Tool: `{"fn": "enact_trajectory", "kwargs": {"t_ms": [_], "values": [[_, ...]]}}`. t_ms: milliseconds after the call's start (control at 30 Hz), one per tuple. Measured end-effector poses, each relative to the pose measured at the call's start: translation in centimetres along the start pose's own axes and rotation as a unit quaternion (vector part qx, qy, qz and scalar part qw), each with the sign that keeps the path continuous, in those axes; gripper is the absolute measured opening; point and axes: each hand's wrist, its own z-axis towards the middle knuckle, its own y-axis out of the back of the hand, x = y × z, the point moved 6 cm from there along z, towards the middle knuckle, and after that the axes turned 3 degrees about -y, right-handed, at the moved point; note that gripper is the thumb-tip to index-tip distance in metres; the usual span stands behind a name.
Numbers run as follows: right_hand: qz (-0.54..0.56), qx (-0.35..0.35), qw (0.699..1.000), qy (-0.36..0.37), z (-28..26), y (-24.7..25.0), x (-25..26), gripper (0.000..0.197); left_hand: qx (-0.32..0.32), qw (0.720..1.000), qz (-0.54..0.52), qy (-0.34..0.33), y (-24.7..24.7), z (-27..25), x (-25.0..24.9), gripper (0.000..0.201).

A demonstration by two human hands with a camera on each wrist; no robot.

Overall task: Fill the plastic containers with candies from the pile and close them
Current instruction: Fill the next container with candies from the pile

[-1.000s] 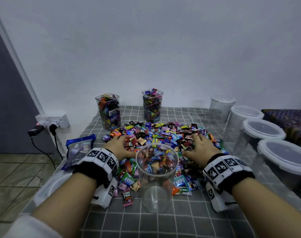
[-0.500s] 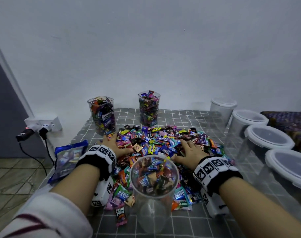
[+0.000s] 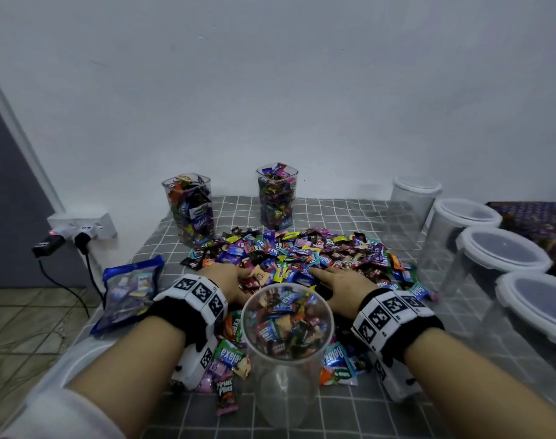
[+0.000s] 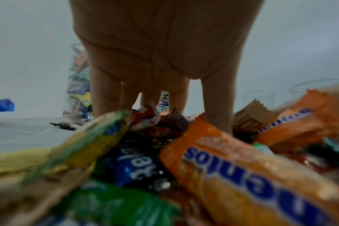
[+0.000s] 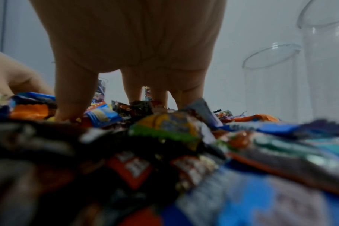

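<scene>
A pile of wrapped candies (image 3: 302, 251) covers the middle of the checked cloth. A clear container (image 3: 283, 394) stands at the pile's near edge, without a lid and with candies inside. My left hand (image 3: 229, 280) lies palm down on the candies just left of its rim. My right hand (image 3: 340, 280) lies the same way just right of it. In the wrist views the left hand's fingers (image 4: 105, 94) and the right hand's fingers (image 5: 71, 94) point straight down, their tips sunk among the wrappers (image 4: 222, 160) (image 5: 164, 130). Neither hand grips anything.
Two full lidless containers (image 3: 191, 210) (image 3: 276, 198) stand behind the pile. Several empty lidded containers (image 3: 501, 251) line the right side. A blue candy bag (image 3: 130, 289) lies at the left table edge, beside a wall socket with plugs (image 3: 80, 229).
Both hands have slid over the pile toward each other and closer to the open container. The head view has tilted and moved slightly.
</scene>
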Motion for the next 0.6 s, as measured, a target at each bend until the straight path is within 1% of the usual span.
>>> {"fn": "enact_trajectory", "kwargs": {"t_ms": [100,167,233,367,467,600], "values": [[-0.001,-0.025,1.000,0.015,-0.2,0.4,0.4,0.074,-0.004,1.000,0.018,-0.008,0.4,-0.2,-0.6,0.067],[-0.008,-0.046,0.999,0.023,-0.6,0.8,0.7,0.060,-0.019,0.999,0.021,-0.016,0.6,-0.3,-1.0,0.057],[-0.011,-0.070,0.997,0.024,-1.0,1.3,0.9,0.046,-0.041,0.999,0.020,-0.020,0.9,-0.5,-1.0,0.048],[-0.030,-0.088,0.996,0.016,-1.5,1.9,0.9,0.029,-0.087,0.996,-0.003,-0.021,1.0,-0.7,-0.6,0.033],[-0.026,-0.100,0.995,0.007,-1.8,2.0,0.7,0.024,-0.117,0.993,-0.017,-0.006,1.1,-1.2,-0.2,0.029],[-0.009,-0.131,0.991,0.005,-2.3,2.5,0.5,0.026,-0.168,0.984,-0.051,0.015,1.7,-2.4,0.1,0.024]]}}
